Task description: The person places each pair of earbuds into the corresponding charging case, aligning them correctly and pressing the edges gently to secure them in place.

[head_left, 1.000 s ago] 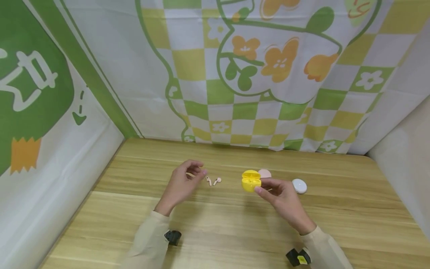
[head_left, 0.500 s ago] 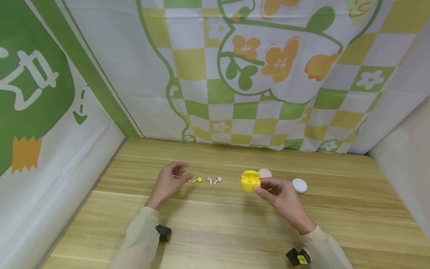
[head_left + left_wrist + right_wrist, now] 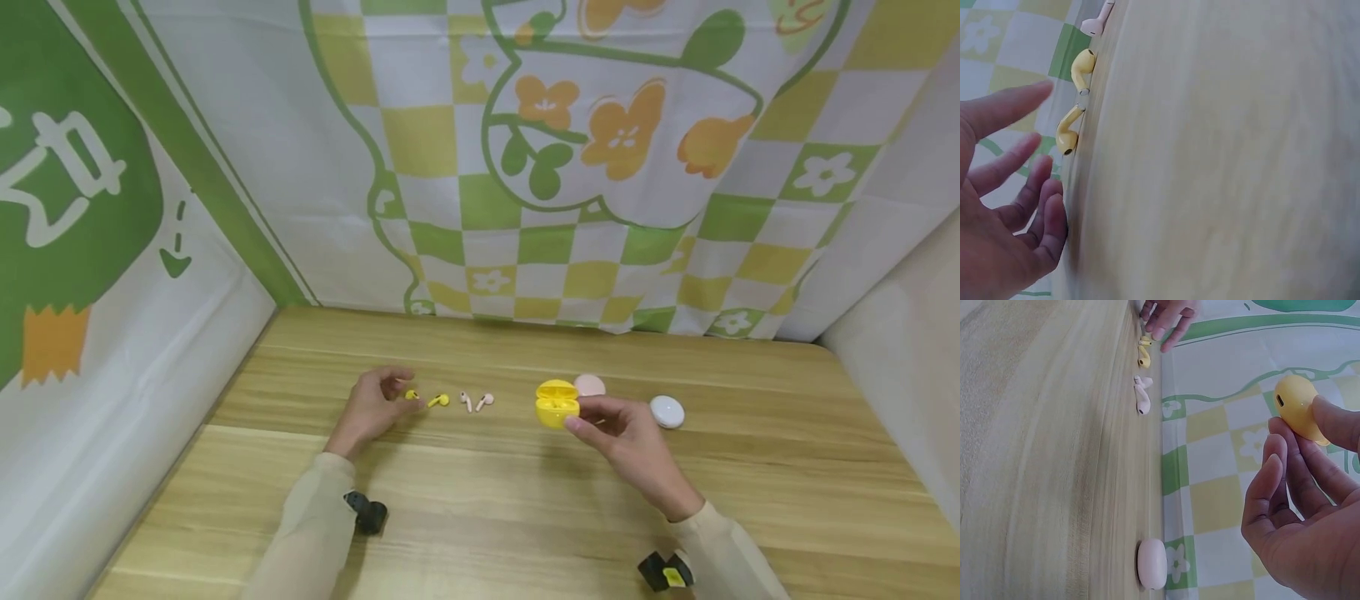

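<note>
My right hand [image 3: 636, 443] holds a yellow earbud charging case [image 3: 557, 414] above the table, pinched between thumb and fingers, its lid raised. In the right wrist view the yellow case [image 3: 1298, 407] shows its back with a dark port. At the left, my left hand [image 3: 369, 410] hovers by two yellow earbuds, the nearer one [image 3: 412, 394] and another [image 3: 439, 401]. The left wrist view has its thumb and fingers spread, with the nearer yellow earbud [image 3: 1069, 132] just beyond the fingertips and nothing held. Two pink earbuds [image 3: 486, 401] lie to the right of the yellow pair.
Behind the right hand lies a pink rounded case [image 3: 590, 384], partly hidden by the yellow one. A white rounded case [image 3: 667, 412] sits farther right. Patterned cloth [image 3: 570, 250] hangs at the back edge of the wooden table [image 3: 480, 517].
My left hand has shifted left, away from the pink earbuds, and the yellow earbuds it hid have come into sight. The right hand and yellow case have hardly moved.
</note>
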`<state>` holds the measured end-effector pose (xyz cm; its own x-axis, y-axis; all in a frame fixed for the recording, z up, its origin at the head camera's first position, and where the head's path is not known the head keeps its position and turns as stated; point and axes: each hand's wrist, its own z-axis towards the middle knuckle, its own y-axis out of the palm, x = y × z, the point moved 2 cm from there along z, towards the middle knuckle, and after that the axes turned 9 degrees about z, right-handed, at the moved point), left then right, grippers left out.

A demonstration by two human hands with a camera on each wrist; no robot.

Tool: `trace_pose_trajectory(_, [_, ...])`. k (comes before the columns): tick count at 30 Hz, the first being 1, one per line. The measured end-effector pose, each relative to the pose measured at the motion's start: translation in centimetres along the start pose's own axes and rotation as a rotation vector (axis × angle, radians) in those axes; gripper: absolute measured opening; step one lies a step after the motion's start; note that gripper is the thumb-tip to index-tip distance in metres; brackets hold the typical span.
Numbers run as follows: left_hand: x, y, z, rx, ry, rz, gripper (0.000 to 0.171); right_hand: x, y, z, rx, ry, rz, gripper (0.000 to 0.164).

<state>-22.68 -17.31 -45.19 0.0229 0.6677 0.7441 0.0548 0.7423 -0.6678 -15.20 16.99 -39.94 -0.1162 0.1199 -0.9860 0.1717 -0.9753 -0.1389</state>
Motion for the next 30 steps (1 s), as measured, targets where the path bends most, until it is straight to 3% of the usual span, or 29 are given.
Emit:
trace_pose_trajectory(16, [-0.73,0.62,0.54,-0.021,-0.076,0.097,0.043,0.01,-0.03,-0.01,0.003,0.014,0.009,0.028])
trace_pose_trajectory(30, [-0.49,0.44,0.42,-0.002,-0.071,0.123,0.031,0.04,-0.02,-0.05,0.001,0.011,0.011,0.027])
